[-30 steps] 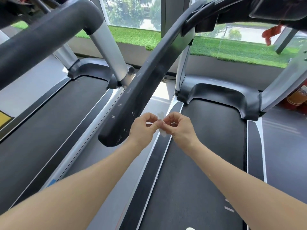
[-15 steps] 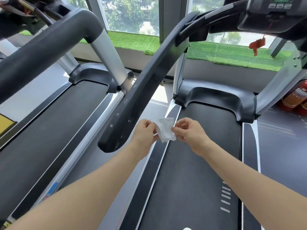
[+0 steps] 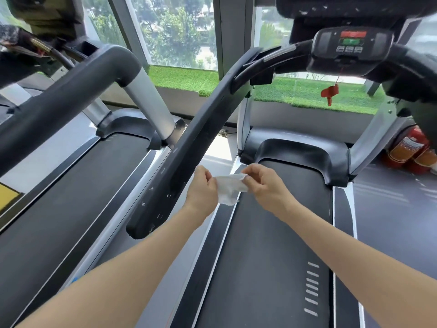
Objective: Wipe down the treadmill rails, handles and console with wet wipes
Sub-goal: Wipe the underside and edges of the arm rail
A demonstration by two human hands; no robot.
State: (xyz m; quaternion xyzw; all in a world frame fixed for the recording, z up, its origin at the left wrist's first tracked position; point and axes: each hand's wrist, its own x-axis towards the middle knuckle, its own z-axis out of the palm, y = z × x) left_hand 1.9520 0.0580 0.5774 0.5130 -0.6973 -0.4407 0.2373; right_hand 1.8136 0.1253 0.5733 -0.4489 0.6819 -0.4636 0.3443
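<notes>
Both hands up over the belt: left hand (image 3: 203, 188) and right hand (image 3: 264, 185) pinch the wet wipe (image 3: 229, 188), stretched between them. It's the unfolding step; next, I'd say, the left handrail (image 3: 189, 147) just beside.

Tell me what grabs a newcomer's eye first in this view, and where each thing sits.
In the middle, the left hand and the right hand pinch a white wet wipe between them, above the treadmill belt. Just left of the hands, a long black handrail slants up toward the console at the upper right. A red safety clip dangles under the console, and red fire extinguishers stand at the far right.
</notes>
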